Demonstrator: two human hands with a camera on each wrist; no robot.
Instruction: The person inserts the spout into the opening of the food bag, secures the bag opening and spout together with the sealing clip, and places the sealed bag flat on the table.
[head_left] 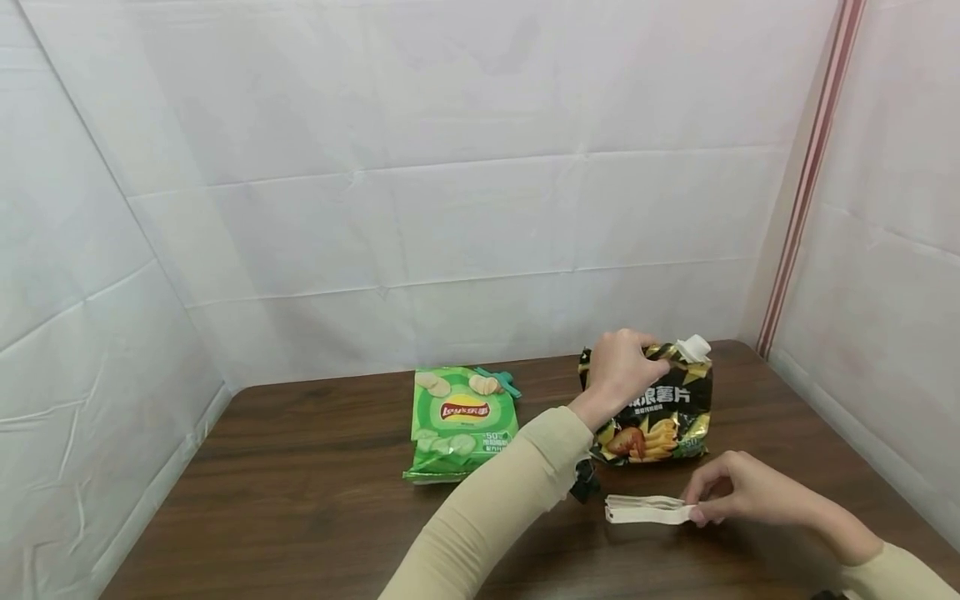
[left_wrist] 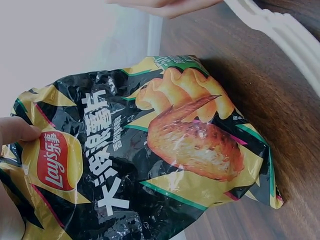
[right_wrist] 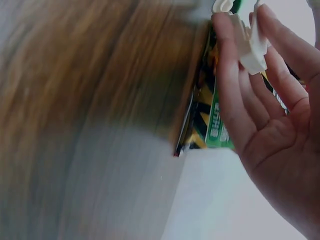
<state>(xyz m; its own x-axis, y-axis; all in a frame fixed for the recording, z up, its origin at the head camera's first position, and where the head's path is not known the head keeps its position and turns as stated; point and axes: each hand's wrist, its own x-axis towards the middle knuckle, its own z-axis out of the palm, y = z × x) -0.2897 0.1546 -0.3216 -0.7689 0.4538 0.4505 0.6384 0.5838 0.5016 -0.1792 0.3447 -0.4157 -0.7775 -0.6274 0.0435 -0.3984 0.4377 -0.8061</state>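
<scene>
My left hand [head_left: 621, 367] grips the top of a black and gold Lay's chip bag [head_left: 660, 421], which stands upright at the right of the table. A thumb lies on the bag's front beside the red logo in the left wrist view. Lower right, my right hand [head_left: 750, 492] pinches one end of a long white bag clip [head_left: 648, 510] between thumb and fingers. The clip's two bars look slightly apart, and it is held just in front of the bag. A white cap-like piece [head_left: 693, 348] shows at the bag's upper right corner.
A green Lay's chip bag [head_left: 465, 425] lies on the dark wooden table [head_left: 300, 467], left of the black one. Behind its upper right corner is a teal clip [head_left: 501, 382]. White sheeting [head_left: 450, 208] encloses the table's back and sides.
</scene>
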